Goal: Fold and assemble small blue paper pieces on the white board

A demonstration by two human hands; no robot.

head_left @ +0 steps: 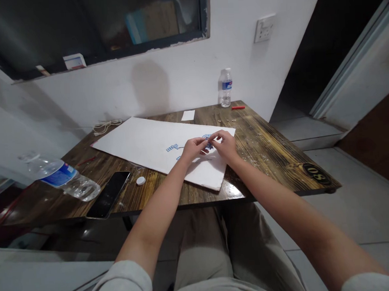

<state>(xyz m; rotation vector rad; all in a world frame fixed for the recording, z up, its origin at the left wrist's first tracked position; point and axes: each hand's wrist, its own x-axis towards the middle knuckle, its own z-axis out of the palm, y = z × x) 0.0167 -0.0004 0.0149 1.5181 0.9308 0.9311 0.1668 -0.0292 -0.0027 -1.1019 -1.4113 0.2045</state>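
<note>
- Blue piece [209, 146] sits above the right part of a white board [141, 137], between the hands; fingers hide much of it, so its long axis and which way it points cannot be told.
- Left hand [195, 149] and right hand [226, 145] come together, fingertips closed on the piece from either side; the exact grip is too small to make out.
- More blue parts [172, 147] lie on the board left of the left hand, the nearest group running roughly left to right, with a thin dark rod reaching toward that hand.
- The board's long axis runs left to right, slanting nearer the person on the right. Its near right corner stops just short of the front edge of the wooden table [264, 159]; its short right edge passes just beside the right hand.
- Leftward, plain board surface stretches well past the parts; rightward, tabletop with small scattered bits extends to a round "08" tag [315, 173].
- Along the near left side: a white cap [140, 181], a phone [109, 194] reaching the table's front edge, and a bottle [64, 175].
- Behind the board: a white card [188, 115], an upright bottle [225, 88] and a red stick [238, 108].
</note>
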